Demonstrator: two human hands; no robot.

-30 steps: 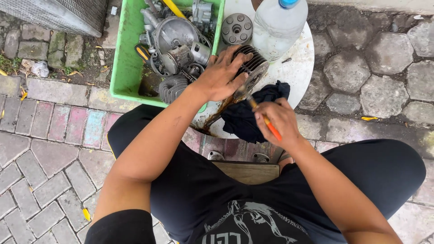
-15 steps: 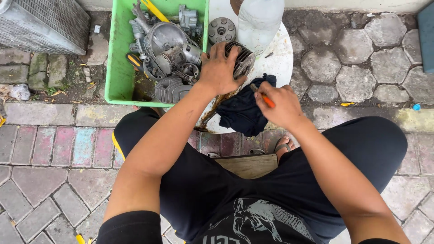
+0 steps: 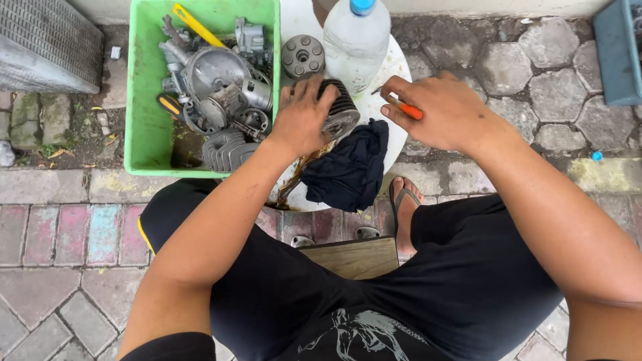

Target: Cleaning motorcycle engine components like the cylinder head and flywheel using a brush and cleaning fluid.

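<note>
A person's left hand point(image 3: 304, 117) is gripping a dark finned engine cylinder point(image 3: 340, 110) on a round white desk point(image 3: 394, 137), fingers curled over its top; the cylinder is lying near the desk's middle, just at 6 o'clock from a clear plastic bottle point(image 3: 356, 40) with a blue cap; the right hand point(image 3: 445, 110) is hovering at 3 o'clock from the cylinder, fingers pinching a slim orange-handled tool point(image 3: 406, 109) whose tip is pointing toward the part; a crumpled dark cloth point(image 3: 351, 167) is draping over the desk's near edge at 6 o'clock, touching the cylinder; a round grey metal part point(image 3: 302, 57) with holes is sitting at 11 o'clock, beside the bottle; a green plastic crate point(image 3: 144, 100) at 9 o'clock is holding grey engine parts point(image 3: 217, 93) and a yellow tool point(image 3: 197, 25); the person, in black clothes and a sandal point(image 3: 403, 207), is sitting over brick paving point(image 3: 60, 227).
</note>
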